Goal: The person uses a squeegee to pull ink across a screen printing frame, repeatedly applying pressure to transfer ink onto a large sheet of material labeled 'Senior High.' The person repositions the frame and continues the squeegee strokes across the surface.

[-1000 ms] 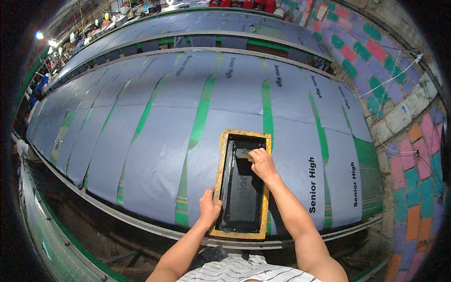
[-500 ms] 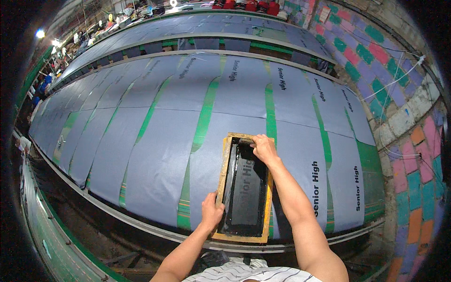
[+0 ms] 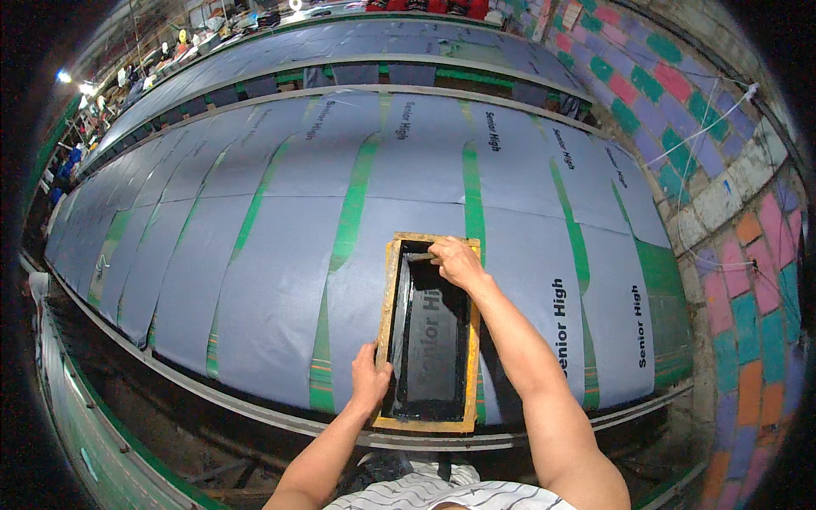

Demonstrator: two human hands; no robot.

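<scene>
Now reaching with both arms from the lower edge to a yellow-edged screen (image 3: 433, 357) in the lower middle of the view, slightly right of centre. Resting that screen on grey panels (image 3: 263, 314), with its near end close to the edge of a green table (image 3: 659, 276).

Curling the left hand (image 3: 371, 374) around the lower part of the screen's left rail, with the fingertips partly hidden. Pinching a thin strip (image 3: 420, 256) in the right hand (image 3: 455, 262) at the screen's upper end, above the mesh; covering most of the strip, and leaving only its left end in sight. Being unable to tell, under that hand, about any touch between strip and mesh.

Showing grey lettering through the mesh, lengthwise, inside a black border. Displaying dark lettering (image 3: 561, 327) on the panels right of the screen, and more along the far row, toward the upper middle. Baring green gaps between neighbouring panels.

Facing a second table (image 3: 399, 65) across the top of the view, with red things (image 3: 416, 7) beyond it. Taking in a painted brick wall (image 3: 688, 110) with a white cord (image 3: 699, 129) at the upper right, and a bright lamp (image 3: 64, 76) at the upper left. Wearing a striped shirt (image 3: 484, 494), at bottom centre.
</scene>
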